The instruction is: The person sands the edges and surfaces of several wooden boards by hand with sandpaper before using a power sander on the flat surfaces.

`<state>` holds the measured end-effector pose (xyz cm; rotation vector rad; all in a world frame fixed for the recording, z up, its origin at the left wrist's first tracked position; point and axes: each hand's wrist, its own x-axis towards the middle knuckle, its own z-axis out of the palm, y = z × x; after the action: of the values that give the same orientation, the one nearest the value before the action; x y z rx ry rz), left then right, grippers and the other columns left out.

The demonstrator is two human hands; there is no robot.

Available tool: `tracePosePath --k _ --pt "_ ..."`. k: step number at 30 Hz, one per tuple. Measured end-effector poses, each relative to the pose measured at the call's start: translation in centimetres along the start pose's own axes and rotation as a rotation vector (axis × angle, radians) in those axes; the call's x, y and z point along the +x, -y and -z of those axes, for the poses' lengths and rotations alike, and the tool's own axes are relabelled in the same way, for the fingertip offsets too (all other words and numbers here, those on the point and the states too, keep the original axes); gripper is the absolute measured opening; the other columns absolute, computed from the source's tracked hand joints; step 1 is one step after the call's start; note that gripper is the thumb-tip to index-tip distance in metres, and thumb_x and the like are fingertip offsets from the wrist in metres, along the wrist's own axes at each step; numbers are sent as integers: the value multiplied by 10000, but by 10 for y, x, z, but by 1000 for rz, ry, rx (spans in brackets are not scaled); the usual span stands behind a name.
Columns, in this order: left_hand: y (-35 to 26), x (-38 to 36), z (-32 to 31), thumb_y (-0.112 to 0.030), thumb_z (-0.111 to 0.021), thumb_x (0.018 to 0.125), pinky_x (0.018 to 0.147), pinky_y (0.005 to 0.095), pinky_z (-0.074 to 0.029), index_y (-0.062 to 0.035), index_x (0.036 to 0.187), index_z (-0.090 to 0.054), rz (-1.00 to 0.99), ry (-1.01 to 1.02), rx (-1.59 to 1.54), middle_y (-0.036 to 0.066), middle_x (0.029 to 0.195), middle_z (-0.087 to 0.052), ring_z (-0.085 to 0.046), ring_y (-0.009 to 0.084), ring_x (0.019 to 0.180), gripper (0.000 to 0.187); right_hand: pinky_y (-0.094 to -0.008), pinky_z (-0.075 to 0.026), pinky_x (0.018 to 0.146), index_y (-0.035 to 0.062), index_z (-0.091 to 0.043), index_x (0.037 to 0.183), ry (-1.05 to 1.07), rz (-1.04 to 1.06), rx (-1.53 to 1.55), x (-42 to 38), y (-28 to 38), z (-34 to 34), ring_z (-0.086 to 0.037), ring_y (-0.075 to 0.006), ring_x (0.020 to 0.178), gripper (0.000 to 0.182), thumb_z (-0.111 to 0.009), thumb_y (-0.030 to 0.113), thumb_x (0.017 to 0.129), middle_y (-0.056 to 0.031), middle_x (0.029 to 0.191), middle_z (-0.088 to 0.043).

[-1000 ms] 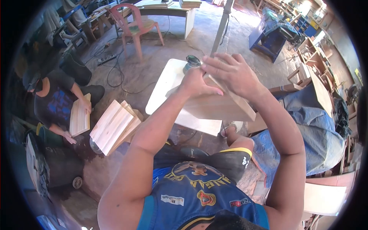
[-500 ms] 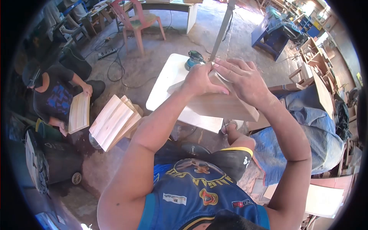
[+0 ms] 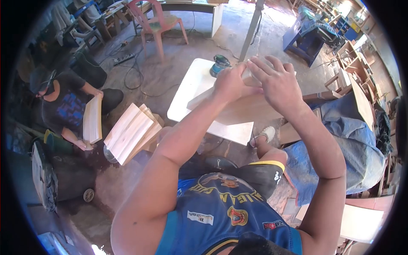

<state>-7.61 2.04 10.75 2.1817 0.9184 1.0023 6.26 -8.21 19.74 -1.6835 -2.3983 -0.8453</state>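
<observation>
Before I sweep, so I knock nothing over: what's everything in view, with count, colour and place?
board: 1, pale brown, at the hands
table: 1, white, centre
sander: 1, teal, on table
stacked boards: several, pale brown, left of table
co-worker: 1, dark shirt, left
second board: 1, pale brown, with co-worker
wheeled bin: 1, dark, lower left
chair: 1, pink, far left
post: 1, grey, beyond table
stand: 1, blue, far right
tarp: 1, blue, right
clutter: uncountable, mixed, right edge
jersey: 1, blue, lower centre
left hand: 1, bare, at board
right hand: 1, bare, at board
</observation>
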Motion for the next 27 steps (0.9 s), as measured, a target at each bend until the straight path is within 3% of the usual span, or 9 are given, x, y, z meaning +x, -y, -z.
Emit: tracePosePath --k 13,22,24,27 --pt "-2 -10 -3 -611 -899 567 793 473 -559 -50 1207 -634 -71 -16 -16 199 947 -730 -703 400 911 892 -438 -436 944 132 -560 1401 -36 30 105 -15 2 -10 -519 -263 1310 554 -618 163 852 -23 1467 -551" --pt "-1 2 -7 -675 -872 550 799 467 -561 -35 1151 -658 -46 -17 -9 200 910 -730 -708 390 893 904 -437 -433 968 175 -574 1393 -85 24 75 -10 -15 -17 -512 -269 1317 529 -605 179 865 -8 1456 -554" --pt "8 1 -11 -677 -879 531 784 455 -562 -23 1145 -656 -32 -37 -76 196 890 -730 -709 387 890 924 -435 -432 978 176 -583 1387 -101 108 78 -16 -6 -17 -517 -271 1312 521 -594 138 868 -6 1460 -553" --pt "-5 1 -1 -677 -881 529 796 442 -557 -17 1142 -657 22 60 15 198 920 -731 -707 384 917 927 -434 -435 983 173 -589 1386 -79 35 -90 -2 -38 -35 -538 -268 1283 530 -592 100 862 2 1449 -568"
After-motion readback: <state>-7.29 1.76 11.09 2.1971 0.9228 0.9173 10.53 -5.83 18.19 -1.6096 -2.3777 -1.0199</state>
